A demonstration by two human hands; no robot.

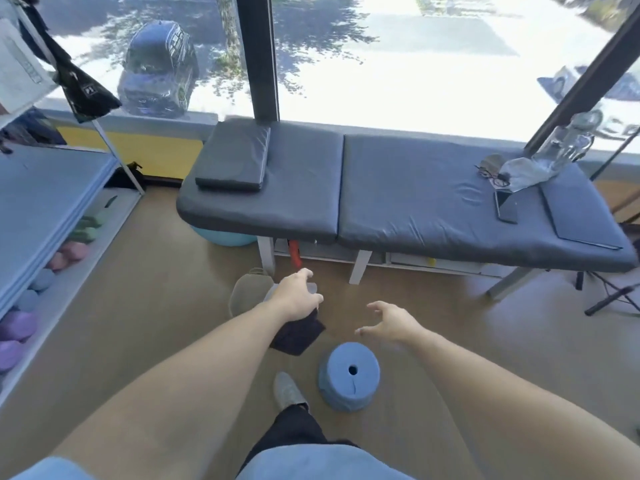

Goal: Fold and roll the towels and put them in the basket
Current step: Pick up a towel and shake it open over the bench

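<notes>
- Head view, looking down over both bare forearms toward the floor (138,306) in front of a padded treatment bench.
- Left hand (296,296): extended over the basket (242,292), a grey-beige soft-sided container standing on the floor just in front of the bench leg.
- Left fingers (313,301): curled down and clamped on a dark towel (298,336), which hangs below the hand, partly folded, lower corner pointing at the floor.
- Pale grey-blue cloth (311,288) visible at the basket just behind the left hand; whether inside or on the rim cannot be told.
- Right hand (388,323): held in the air to the right of the dark towel, palm facing left, touching nothing.
- Right fingers (375,306): spread apart and lightly bent, holding nothing.
- Blue round foam block (348,375) with a centre hole: on the floor below the right hand, near a grey shoe (287,389).
- Counter (415,195): dark padded top, carrying a flat cushion (233,157) at the left end; glasses (493,176), a phone (505,206) and a clear bottle (564,143) at the right end.
- Shelf unit (52,202) at far left: blue mats above, coloured dumbbells below.
</notes>
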